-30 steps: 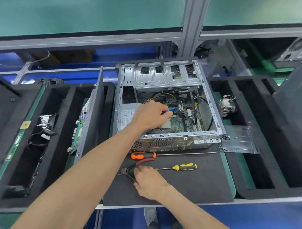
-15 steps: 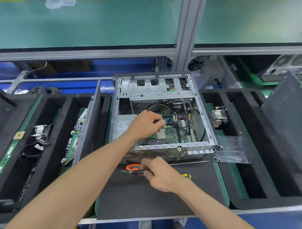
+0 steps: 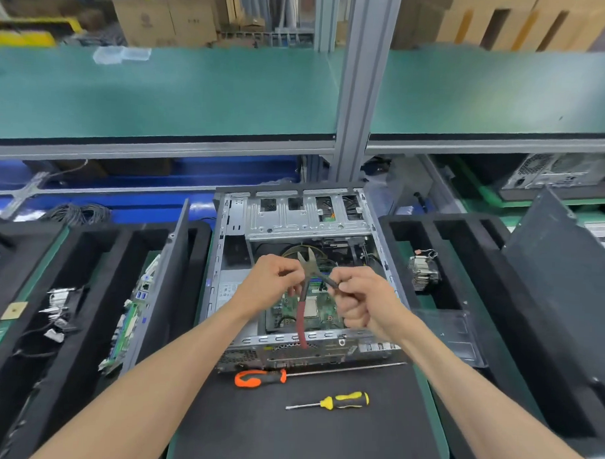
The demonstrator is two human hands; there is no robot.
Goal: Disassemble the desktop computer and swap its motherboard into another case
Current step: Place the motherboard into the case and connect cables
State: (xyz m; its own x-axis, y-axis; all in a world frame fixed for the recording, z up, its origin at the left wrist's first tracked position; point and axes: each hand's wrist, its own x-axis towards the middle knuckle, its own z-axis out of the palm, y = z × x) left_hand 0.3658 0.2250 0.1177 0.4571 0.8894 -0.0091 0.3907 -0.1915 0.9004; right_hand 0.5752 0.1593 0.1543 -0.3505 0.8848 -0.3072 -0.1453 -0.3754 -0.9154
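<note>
The open grey metal desktop computer case (image 3: 294, 229) lies at the centre of the worktop on a black foam mat (image 3: 304, 432), its green motherboard (image 3: 320, 310) exposed inside. At 9 o'clock a second green circuit board (image 3: 129, 323) stands in a black foam tray (image 3: 86, 290). Above the case, the left hand (image 3: 272, 279) and right hand (image 3: 363, 300) hold red-handled cutting pliers (image 3: 308, 281), fingers curled round them. At 6 o'clock lie an orange-handled screwdriver (image 3: 260, 378) and a yellow-handled screwdriver (image 3: 346, 400).

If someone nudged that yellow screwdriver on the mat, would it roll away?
Probably only a little. The yellow screwdriver has a rounded handle, so it could roll, but the black mat looks soft and flat, which should slow it. It looks light and stiff.
</note>
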